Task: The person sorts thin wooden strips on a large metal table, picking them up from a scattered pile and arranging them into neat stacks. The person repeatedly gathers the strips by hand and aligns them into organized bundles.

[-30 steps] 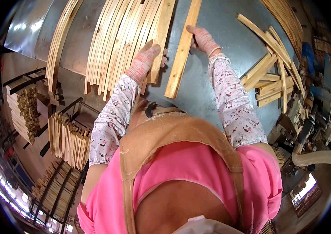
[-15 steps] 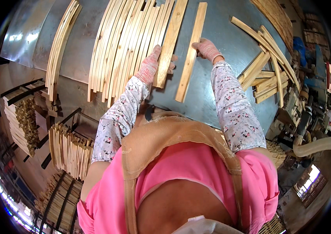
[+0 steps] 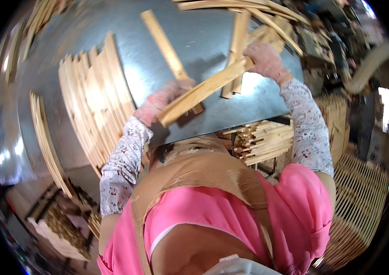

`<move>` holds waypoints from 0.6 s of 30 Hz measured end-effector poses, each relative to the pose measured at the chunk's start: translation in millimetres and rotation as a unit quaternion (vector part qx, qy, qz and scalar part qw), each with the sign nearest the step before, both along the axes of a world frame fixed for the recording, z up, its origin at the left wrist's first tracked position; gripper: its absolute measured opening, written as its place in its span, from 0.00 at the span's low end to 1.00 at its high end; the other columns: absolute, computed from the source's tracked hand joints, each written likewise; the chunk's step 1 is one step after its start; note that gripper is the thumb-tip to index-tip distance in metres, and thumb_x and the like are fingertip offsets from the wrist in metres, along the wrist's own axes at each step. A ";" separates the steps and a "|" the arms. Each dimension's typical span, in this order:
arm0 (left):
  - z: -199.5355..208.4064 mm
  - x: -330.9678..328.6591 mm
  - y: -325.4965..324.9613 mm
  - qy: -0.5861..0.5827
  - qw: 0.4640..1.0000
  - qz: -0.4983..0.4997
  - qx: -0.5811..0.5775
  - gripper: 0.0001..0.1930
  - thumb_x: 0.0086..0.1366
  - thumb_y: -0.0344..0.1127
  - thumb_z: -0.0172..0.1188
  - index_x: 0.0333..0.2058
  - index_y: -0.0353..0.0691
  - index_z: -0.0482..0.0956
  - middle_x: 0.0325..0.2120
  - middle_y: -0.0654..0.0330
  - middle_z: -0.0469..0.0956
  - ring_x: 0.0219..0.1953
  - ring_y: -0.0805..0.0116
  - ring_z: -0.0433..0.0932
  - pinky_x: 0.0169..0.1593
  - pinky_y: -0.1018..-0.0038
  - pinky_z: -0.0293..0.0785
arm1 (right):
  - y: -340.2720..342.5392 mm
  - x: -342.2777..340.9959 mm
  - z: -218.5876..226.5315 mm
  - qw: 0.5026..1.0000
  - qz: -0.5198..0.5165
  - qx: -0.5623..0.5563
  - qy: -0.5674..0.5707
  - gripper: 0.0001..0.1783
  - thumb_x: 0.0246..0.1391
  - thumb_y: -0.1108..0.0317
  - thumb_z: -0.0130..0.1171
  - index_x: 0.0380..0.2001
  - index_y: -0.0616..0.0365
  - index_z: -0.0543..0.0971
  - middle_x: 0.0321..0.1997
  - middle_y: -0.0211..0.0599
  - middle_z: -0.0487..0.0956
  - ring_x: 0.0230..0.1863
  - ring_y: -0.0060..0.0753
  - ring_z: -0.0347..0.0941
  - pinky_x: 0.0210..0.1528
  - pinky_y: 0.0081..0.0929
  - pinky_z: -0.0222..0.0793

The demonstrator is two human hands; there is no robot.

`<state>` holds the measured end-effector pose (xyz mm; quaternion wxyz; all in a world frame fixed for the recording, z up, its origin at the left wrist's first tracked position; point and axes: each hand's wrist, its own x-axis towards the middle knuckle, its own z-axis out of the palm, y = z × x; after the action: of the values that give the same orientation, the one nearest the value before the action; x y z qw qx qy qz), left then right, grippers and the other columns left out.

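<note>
A wooden strip [image 3: 206, 90] slants over the metal table between my two gloved hands. My right hand [image 3: 267, 62] is closed round its far right end, close to the loose pile of strips. At the near left end, my left hand [image 3: 164, 98] is closed against the strip, its fingers partly hidden and blurred. A second strip [image 3: 164, 43] lies on the table, passing under the held one beside my left hand. To the left, a row of strips [image 3: 94, 91] lies side by side.
Loose strips [image 3: 239, 41] lie crossed at the table's far right. A narrow bundle [image 3: 45, 137] rests at the left. Stacked strips [image 3: 265, 140] stand below the table's front edge [image 3: 222, 130]. A pale hose [image 3: 371, 68] hangs at the right.
The view has turned, shifting the row of strips left. My right hand has left the lone strip and moved toward the pile. A strip now spans both hands, tilted across the table.
</note>
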<state>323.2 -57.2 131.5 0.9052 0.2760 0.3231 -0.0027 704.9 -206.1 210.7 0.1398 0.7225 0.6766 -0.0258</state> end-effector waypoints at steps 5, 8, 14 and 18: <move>-118.0 -20.8 16.9 0.130 0.829 0.048 0.542 0.28 0.77 0.45 0.58 0.68 0.32 0.71 0.63 0.40 0.76 0.59 0.46 0.80 0.64 0.60 0.76 | -264.5 -42.0 -19.7 0.819 -0.536 0.197 0.048 0.41 0.59 0.28 0.62 0.49 0.60 0.84 0.43 0.62 0.86 0.50 0.69 0.81 0.55 0.55 0.75; -105.7 -13.1 -9.5 0.244 0.657 0.050 0.712 0.28 0.73 0.40 0.61 0.68 0.37 0.73 0.66 0.35 0.71 0.63 0.39 0.76 0.68 0.57 0.71 | -422.0 -86.3 -85.5 0.607 -0.730 0.306 -0.067 0.47 0.68 0.30 0.44 0.55 0.72 0.81 0.50 0.77 0.82 0.55 0.79 0.78 0.61 0.59 0.72; -86.2 -66.8 62.8 0.224 0.535 -0.215 0.785 0.36 0.67 0.27 0.56 0.75 0.48 0.66 0.64 0.48 0.74 0.63 0.41 0.77 0.67 0.58 0.76 | -536.8 -202.5 -232.2 0.462 -0.849 0.243 0.078 0.37 0.74 0.40 0.43 0.47 0.69 0.83 0.51 0.74 0.82 0.56 0.78 0.77 0.57 0.60 0.74; -60.3 -40.8 89.0 0.350 0.350 -0.356 0.792 0.45 0.66 0.23 0.57 0.80 0.58 0.55 0.64 0.52 0.74 0.63 0.48 0.79 0.65 0.58 0.78 | -519.7 -203.5 -285.5 0.395 -0.883 0.236 0.087 0.27 0.75 0.51 0.45 0.54 0.63 0.82 0.51 0.67 0.83 0.54 0.72 0.80 0.58 0.55 0.78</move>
<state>282.4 31.8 71.2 -0.0155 0.9282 0.3338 -0.1638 501.4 -725.9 -74.8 -0.1970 0.9141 -0.3525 -0.0364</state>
